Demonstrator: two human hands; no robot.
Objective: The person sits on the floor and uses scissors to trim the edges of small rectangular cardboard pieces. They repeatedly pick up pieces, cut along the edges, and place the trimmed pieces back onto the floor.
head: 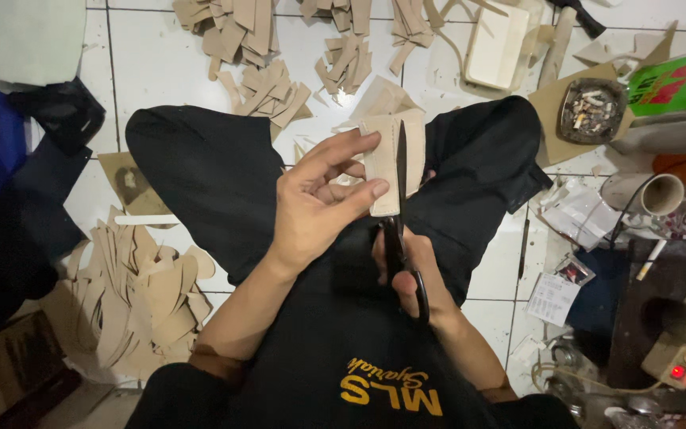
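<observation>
My left hand (pixel 319 202) pinches a beige leather-like piece (pixel 387 155) between thumb and fingers, holding it up over my lap. My right hand (pixel 414 274) grips the black handles of a pair of scissors (pixel 398 199), whose blades point away from me and run along the piece's middle. Both hands hover above my crossed legs in black trousers (pixel 200 183).
Piles of cut beige pieces lie on the white tiled floor: a heap at left (pixel 132 298) and several stacks ahead (pixel 267 87). An ashtray (pixel 591 110) on cardboard, a cup (pixel 660 195), papers and a power strip (pixel 676 361) crowd the right side. Dark bags sit at left.
</observation>
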